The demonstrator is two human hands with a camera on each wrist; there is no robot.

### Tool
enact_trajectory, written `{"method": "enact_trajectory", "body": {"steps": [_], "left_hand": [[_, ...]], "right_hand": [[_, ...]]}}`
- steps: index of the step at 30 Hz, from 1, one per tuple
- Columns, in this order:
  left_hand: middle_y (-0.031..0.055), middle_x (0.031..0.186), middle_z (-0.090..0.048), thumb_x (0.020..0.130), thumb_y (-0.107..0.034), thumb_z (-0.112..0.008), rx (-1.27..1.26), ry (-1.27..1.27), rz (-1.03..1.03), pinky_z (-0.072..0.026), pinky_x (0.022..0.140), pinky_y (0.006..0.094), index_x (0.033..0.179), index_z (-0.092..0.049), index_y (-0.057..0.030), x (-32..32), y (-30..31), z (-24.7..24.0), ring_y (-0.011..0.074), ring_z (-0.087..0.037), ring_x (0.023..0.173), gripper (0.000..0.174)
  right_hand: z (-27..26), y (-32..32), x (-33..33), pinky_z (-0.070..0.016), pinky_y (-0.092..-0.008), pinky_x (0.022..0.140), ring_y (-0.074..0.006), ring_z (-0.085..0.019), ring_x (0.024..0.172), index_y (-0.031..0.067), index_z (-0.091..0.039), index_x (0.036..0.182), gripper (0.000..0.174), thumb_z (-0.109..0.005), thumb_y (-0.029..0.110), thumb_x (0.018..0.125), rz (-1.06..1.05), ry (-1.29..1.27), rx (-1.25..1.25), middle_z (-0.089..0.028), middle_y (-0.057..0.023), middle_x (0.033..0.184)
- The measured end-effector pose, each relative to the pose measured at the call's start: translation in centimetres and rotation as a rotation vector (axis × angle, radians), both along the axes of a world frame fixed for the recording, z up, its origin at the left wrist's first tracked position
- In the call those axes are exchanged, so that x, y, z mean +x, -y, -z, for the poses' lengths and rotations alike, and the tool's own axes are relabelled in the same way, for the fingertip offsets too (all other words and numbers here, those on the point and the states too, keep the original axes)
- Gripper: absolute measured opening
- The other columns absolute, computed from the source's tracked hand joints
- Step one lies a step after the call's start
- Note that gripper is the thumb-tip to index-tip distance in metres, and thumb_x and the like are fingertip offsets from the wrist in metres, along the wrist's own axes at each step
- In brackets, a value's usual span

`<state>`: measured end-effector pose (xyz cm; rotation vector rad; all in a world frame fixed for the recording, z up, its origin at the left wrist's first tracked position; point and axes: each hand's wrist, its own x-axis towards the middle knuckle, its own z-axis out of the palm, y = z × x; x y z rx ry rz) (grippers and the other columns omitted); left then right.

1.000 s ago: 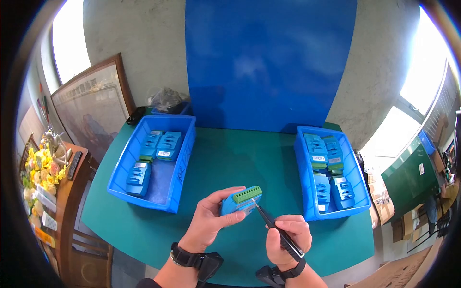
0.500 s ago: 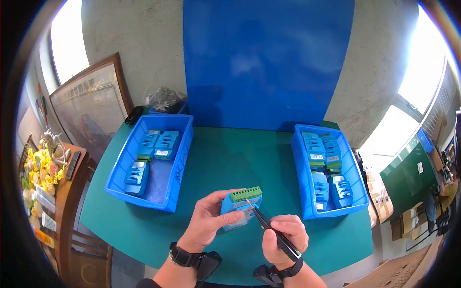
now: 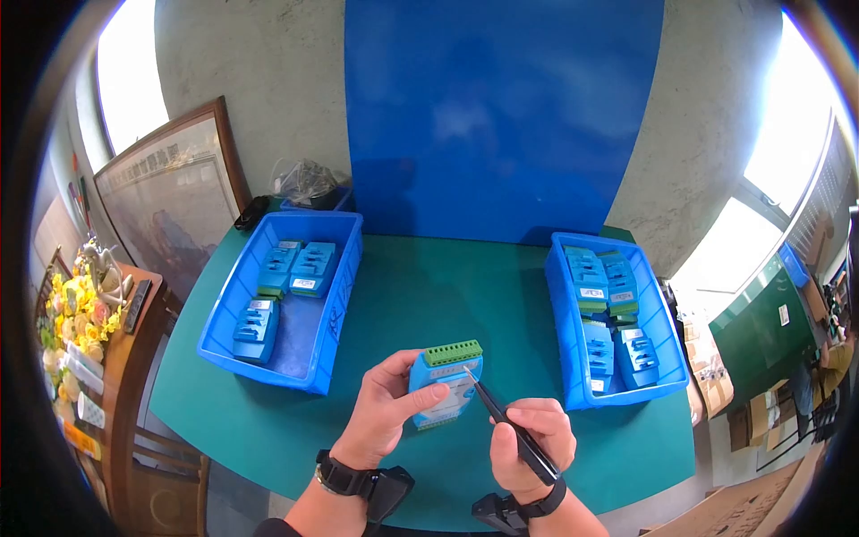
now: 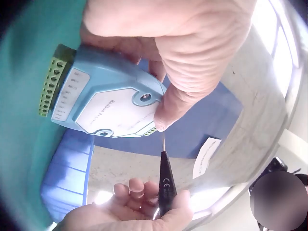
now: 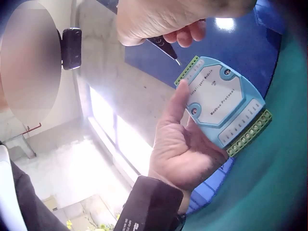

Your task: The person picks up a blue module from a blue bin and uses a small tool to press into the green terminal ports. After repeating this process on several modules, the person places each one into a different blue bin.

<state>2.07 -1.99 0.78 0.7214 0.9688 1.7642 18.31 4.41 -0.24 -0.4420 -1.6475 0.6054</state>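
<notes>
My left hand (image 3: pixel 380 412) grips a blue Modbus module (image 3: pixel 457 390) by its side, thumb on the labelled face. A green screw terminal block (image 3: pixel 452 353) runs along its upper end; another green strip (image 5: pixel 186 70) shows at the opposite end in the right wrist view. Between the fingers and thumb of my right hand (image 3: pixel 537 447) is a black pen-like tool (image 3: pixel 492 404) with a thin metal tip. In the head view that tip overlaps the labelled face just below the terminal block. The left wrist view shows the tool (image 4: pixel 166 180) pointing at the module's thumb-side end.
On the green table (image 3: pixel 429 286), a blue bin (image 3: pixel 309 358) at left holds several similar modules (image 3: pixel 256 331). Another blue bin (image 3: pixel 671 362) at right also contains several. A blue panel (image 3: pixel 501 116) stands behind the table. Flowers (image 3: pixel 76 313) sit on a wooden side table at far left.
The module has tipped so that more of its labelled face shows in the head view. The tool tip has gone from the terminal block down onto the face below it.
</notes>
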Motion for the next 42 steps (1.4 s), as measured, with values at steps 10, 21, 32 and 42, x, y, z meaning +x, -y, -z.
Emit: {"method": "enact_trajectory", "body": {"steps": [10,21,32,42], "left_hand": [[0.0073,0.109,-0.066,0.082,-0.005,-0.073,0.003,-0.002,-0.002,-0.0473,0.092,0.0316,0.116,-0.06,-0.0019,0.1,0.0,-0.2,0.0142,-0.061,0.102,0.037],[0.007,0.107,-0.066,0.087,-0.013,-0.069,-0.068,-0.001,-0.057,-0.0491,0.087,0.0288,0.116,-0.059,-0.0003,0.1,0.0,-0.3,0.0126,-0.061,0.097,0.033],[0.0054,0.103,-0.065,0.081,-0.006,-0.073,-0.106,-0.132,0.207,-0.0517,0.082,0.028,0.116,-0.059,0.0016,0.2,0.4,-0.4,0.0115,-0.062,0.092,0.038],[0.0105,0.113,-0.064,0.08,-0.002,-0.072,0.031,-0.194,0.4,-0.0515,0.086,0.0319,0.118,-0.058,0.001,1.4,0.7,-1.1,0.0163,-0.063,0.099,0.04]], "right_hand": [[0.0,-0.1,-0.1,-0.0502,-0.0275,0.054,-0.0215,-0.065,0.061,0.0053,-0.057,0.09,0.028,-0.077,0.008,0.07,0.032,0.001,-0.031,-0.066,-0.0109,0.077],[-0.4,-0.9,-0.9,-0.0501,-0.0284,0.057,-0.0246,-0.064,0.064,0.0014,-0.059,0.094,0.026,-0.075,0.004,0.073,0.057,0.026,0.025,-0.065,-0.013,0.078],[-2.9,-2.3,-0.6,-0.054,-0.0343,0.076,-0.0287,-0.067,0.092,0.0078,-0.065,0.113,0.035,-0.07,-0.001,0.08,-0.022,0.239,0.077,-0.068,-0.015,0.104],[-8.5,-2.2,5.5,-0.052,-0.0276,0.067,-0.0216,-0.067,0.073,0.0,-0.064,0.098,0.019,-0.071,-0.002,0.08,-0.296,0.43,-0.059,-0.068,-0.0124,0.089]]}}
